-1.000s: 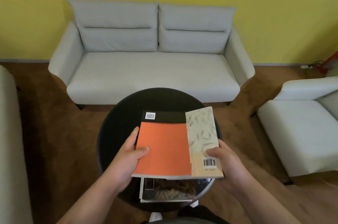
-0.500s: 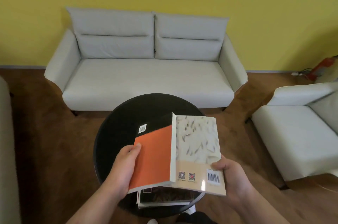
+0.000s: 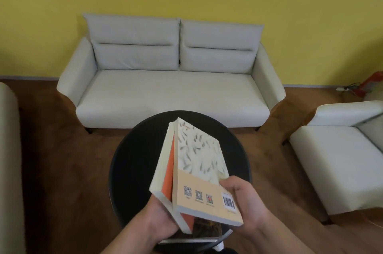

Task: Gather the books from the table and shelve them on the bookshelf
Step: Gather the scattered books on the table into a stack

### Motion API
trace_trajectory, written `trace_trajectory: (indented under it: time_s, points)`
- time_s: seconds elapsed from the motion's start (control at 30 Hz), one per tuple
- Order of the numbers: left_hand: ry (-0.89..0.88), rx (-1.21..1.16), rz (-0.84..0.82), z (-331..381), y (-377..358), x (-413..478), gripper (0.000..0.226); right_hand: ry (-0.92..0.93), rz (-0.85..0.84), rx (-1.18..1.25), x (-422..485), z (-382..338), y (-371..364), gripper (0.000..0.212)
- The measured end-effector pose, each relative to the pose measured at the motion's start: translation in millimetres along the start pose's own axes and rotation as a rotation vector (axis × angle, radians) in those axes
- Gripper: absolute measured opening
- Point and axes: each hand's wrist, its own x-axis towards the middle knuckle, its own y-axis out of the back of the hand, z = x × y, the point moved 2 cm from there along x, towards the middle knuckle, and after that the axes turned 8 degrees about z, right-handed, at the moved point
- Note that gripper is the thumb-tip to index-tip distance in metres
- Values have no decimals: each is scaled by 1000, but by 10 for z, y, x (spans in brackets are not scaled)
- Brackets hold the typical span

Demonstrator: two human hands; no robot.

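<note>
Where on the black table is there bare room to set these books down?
The table is bare across its left half, from rim to the orange book, and along the far arc toward the sofa. A narrower strip lies right of the beige book. The near edge is crowded: a dark book lies under the left hand and right hand.
</note>
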Motion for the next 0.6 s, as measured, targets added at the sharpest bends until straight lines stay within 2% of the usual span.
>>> trace_trajectory:
  time_s: [0.13,0.23,0.27,0.37,0.47,0.6]
  points:
    - [122,-61,11,101,-7,17,38,119,82,-219,46,-6,39,36]
    - [166,-152,84,169,42,45,73,309,163,-486,82,2,51,37]
    - [187,-152,55,178,30,25,77,354,177,-554,90,9,50,37]
    - [213,-73,25,110,55,36,59,385,216,-599,106,21,98,42]
    - [119,118,133,67,108,102,40,415,258,-534,136,9,176,43]
    - [-308,832,422,129,193,177,20,485,415,-689,297,21,285,37]
